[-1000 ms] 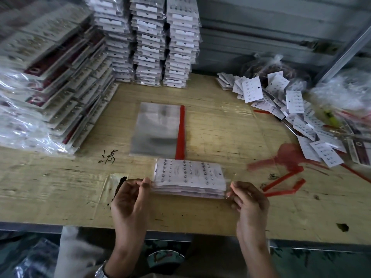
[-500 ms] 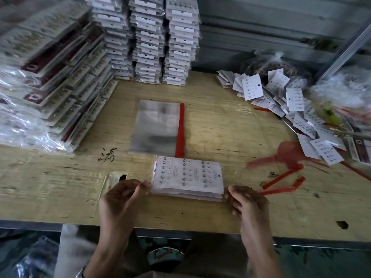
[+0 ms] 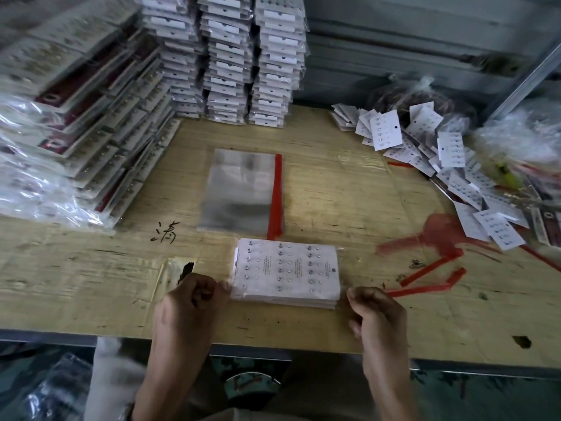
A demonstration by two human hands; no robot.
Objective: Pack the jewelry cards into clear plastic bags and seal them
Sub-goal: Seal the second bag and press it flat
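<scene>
Flat clear plastic bag with red strip (image 3: 243,189) lay just behind bagged stack of white stud-earring cards (image 3: 285,271); loose white cards (image 3: 449,147) well right of it. Left hand (image 3: 191,299) and right hand (image 3: 376,314) curled, pinching the stack's bag ends.

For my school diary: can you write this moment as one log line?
left hand grip: pinches bagged card stack, left end | right hand grip: pinches right end | stack flat on table | empty bags behind

A single head-worn camera looks forward and down, close over the table (image 3: 349,183), toward the wall (image 3: 394,41) behind.
</scene>
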